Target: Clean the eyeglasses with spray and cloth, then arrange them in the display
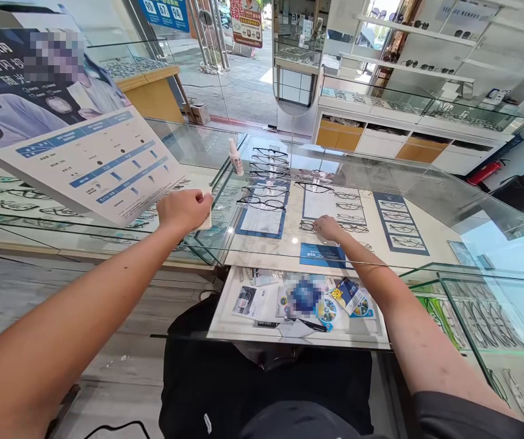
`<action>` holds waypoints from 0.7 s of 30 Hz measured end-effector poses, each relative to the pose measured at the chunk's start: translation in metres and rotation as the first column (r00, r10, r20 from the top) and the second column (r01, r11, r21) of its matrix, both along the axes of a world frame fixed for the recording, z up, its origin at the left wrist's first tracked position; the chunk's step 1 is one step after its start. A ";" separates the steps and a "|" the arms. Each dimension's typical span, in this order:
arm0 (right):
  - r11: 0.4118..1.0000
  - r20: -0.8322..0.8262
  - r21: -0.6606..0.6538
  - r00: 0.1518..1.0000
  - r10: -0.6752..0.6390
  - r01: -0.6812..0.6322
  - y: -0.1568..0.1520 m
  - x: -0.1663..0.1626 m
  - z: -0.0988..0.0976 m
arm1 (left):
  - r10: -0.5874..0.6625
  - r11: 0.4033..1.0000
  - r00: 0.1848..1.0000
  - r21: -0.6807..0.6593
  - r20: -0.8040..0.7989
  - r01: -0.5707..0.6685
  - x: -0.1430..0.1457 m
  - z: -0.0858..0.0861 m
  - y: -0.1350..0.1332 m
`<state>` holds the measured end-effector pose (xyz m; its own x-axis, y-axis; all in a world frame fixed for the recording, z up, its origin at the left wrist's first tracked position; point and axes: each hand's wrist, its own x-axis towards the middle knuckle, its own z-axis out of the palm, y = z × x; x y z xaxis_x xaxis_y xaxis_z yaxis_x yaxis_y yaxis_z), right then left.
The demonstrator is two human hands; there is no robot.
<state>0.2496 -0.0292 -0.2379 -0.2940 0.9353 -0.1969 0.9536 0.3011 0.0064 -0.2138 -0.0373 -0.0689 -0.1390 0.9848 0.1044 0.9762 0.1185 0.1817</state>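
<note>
My left hand (183, 210) is closed in a fist over the glass counter, wrapped round a small pale-yellow cloth (205, 221) whose edge sticks out below the fingers. Farther right, my right hand (329, 228) pinches a pair of dark-framed eyeglasses (308, 226) at the counter top; the fingertips are small in view. Behind that hand lie more eyeglasses (349, 207) in a column. To the left stands a stack of dark eyeglasses (262, 201) in a row. A white spray bottle (235, 160) is upright beyond my left hand.
A large printed board (83, 140) leans at the left. Below the glass an open drawer (229, 326) holds cards and leaflets. A blue leaflet (322, 255) lies near my right hand, and a blue tray of glasses (400, 222) is farther right. Glass edges (449, 268) border the right side.
</note>
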 end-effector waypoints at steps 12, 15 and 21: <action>0.997 0.070 0.077 0.997 -0.007 0.001 0.009 0.010 0.005 | 0.007 1.000 0.998 0.003 -0.064 -0.006 -0.004 -0.006 0.010; 0.996 0.073 0.094 0.997 -0.014 0.007 0.006 0.011 0.008 | 0.011 1.000 0.997 0.006 -0.071 -0.010 -0.004 -0.006 0.011; 0.991 0.041 0.127 0.999 0.028 -0.033 -0.012 0.006 0.013 | 0.007 1.000 0.998 -0.006 -0.069 -0.008 -0.001 -0.001 0.007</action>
